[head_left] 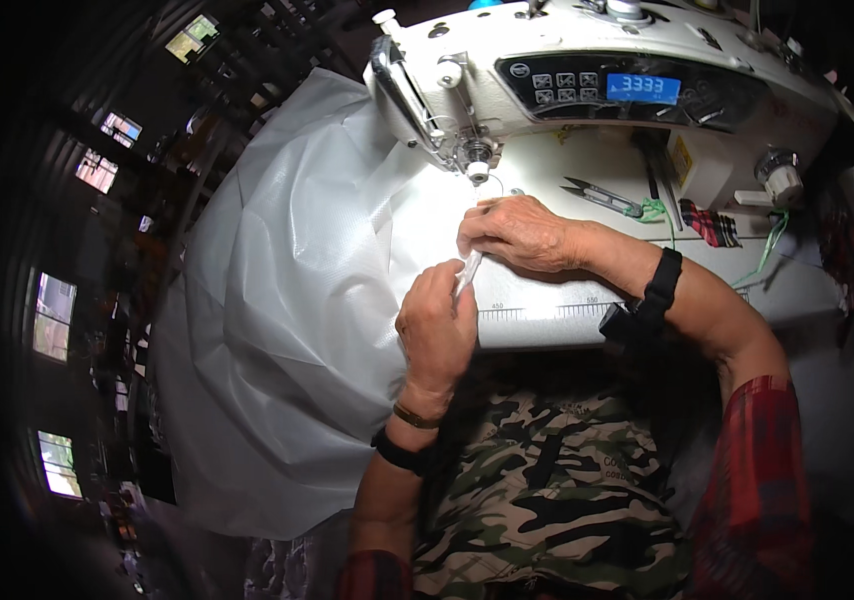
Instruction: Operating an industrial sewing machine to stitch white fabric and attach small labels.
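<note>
A single large sheet of white translucent fabric (277, 300) spills off the left of the sewing machine (587, 90), draping over the table edge toward the person's lap, likely so its bulk hangs clear while only one edge feeds toward the needle. Just below and left of the machine's presser foot (477, 165), the left hand (437, 330) pinches a narrow folded strip of that fabric (469, 268), thumb and fingers closed together on it, apparently keeping the fold tight as it runs up toward the foot. Directly below the foot, the right hand (522, 232) lies flat on the fabric with its fingers together and pressed down, fingertips just short of the needle area, which looks meant to hold the edge flat and in line; it grips nothing that can be seen. Each wrist carries one black band, and the left also has one thin gold-coloured bracelet (415, 417). Right of the foot, on the machine bed below the arm, lies one pair of thread snips (602, 195) with green on the handle end, close enough to reach yet clear of the seam. Further right along the bed sits one small scrap of red plaid cloth (712, 225). On the machine's arm above, one lit blue display (644, 88) glows within a dark control panel.
</note>
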Motion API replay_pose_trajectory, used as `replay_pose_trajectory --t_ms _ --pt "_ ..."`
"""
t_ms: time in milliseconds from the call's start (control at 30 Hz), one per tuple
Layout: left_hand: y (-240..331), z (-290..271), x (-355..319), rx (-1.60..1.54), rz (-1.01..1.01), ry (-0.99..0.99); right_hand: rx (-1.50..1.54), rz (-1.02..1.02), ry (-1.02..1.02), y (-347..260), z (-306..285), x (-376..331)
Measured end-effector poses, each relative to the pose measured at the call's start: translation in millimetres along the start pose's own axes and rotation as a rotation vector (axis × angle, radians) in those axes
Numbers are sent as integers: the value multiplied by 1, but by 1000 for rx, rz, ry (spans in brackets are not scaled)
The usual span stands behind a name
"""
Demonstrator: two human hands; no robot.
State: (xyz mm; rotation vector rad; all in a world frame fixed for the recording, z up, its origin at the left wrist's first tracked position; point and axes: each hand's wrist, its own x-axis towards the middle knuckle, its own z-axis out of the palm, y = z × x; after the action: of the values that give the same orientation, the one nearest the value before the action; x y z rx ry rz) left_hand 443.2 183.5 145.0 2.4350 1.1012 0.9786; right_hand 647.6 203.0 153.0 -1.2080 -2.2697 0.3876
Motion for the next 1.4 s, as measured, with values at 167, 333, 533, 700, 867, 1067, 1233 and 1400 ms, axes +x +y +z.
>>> replay_pose_trajectory --t_ms 167,333,533,700,867,1067,1233,1400 --pt "4 -5 -14 135 130 87 60 -6 49 5 5 0" --pt "-4 -8 -23 215 225 106 69 41 -4 -7 -1 4" --pt "3 0 -19 -124 147 38 36 46 -3 -8 4 4" --pt "0 -5 -23 -38 201 3 46 183 27 -14 5 3" --pt "-7 -10 -18 -32 265 21 -117 211 127 -18 8 -1" --pt "-20 -4 -9 -86 399 -8 -298 192 173 -26 8 -5" --pt "-22 -2 1 -71 433 5 -412 196 189 -31 10 -5" --pt "-29 3 19 -44 442 -16 -519 138 238 -24 10 -4"
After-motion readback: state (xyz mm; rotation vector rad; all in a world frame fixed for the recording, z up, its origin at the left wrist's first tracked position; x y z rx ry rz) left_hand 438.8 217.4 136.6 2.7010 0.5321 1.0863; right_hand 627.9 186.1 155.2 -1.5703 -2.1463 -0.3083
